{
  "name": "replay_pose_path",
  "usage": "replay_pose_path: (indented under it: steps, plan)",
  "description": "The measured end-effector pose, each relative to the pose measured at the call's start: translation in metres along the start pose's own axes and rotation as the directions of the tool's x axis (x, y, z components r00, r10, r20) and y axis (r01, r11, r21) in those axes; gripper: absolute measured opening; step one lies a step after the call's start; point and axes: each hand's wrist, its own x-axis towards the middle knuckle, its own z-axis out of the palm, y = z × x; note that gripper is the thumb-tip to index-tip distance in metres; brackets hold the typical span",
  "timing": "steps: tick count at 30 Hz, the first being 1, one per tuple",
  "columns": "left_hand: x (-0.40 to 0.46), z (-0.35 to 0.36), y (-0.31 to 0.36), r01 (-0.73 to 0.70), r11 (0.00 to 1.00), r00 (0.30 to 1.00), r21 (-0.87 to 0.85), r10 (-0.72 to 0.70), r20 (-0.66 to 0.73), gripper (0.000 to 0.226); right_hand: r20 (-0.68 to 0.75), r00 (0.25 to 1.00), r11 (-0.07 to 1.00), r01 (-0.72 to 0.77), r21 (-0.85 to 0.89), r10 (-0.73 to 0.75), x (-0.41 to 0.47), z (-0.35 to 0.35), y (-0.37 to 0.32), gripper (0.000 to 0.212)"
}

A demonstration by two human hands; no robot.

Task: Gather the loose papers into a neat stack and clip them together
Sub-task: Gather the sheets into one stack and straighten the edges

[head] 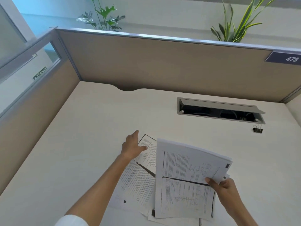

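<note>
Right hand (223, 187) grips lifted sheaf (187, 176), hiding loose papers (138, 181); left hand (132, 146) flat.

The desk (81, 144) is a pale cream, and the partition (162, 66) behind it is taupe with a silver-grey top rail. The papers (184, 176) are white, covered in dense lines of small black print and crossed by dark photocopy bands along their edges and middles, while the binder clip (258, 130) is black with silvery wire handles. A navy plate (284, 58) carries white digits, the cable box (219, 110) is grey with a black interior, and the plants (102, 15) are green, one with yellow-edged striped leaves.
</note>
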Motion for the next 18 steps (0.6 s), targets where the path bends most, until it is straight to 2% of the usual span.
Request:
replay_pose_path:
  steps: [4,7,9,12,15,18]
  plan:
    - [0.026,-0.003,0.006,-0.079,0.976,0.996,0.204,0.072,0.043,0.092,0.048,0.999,0.999,0.026,-0.030,-0.024,0.009,0.013,-0.009,0.025]
    - [0.043,0.003,0.004,-0.136,0.943,0.990,0.303,0.116,0.082,0.096,0.050,0.999,0.999,0.005,-0.038,-0.003,0.017,0.017,-0.017,0.046]
    - [0.052,0.009,0.001,-0.168,0.917,0.985,0.361,0.138,0.108,0.098,0.038,0.999,0.998,-0.002,-0.056,0.004,0.024,0.019,-0.018,0.052]
    - [0.059,0.023,-0.007,-0.187,0.891,0.981,0.413,0.145,0.130,0.094,0.043,0.999,0.997,-0.001,-0.075,0.004,0.033,0.020,-0.020,0.046]
    - [0.063,0.034,-0.014,-0.193,0.875,0.981,0.443,0.166,0.100,0.088,0.031,0.999,0.996,-0.007,-0.087,0.010,0.041,0.022,-0.020,0.059]
    - [0.063,0.038,-0.017,-0.211,0.848,0.976,0.485,0.213,0.053,0.081,0.039,0.999,0.995,-0.028,-0.091,0.031,0.047,0.028,-0.022,0.059]
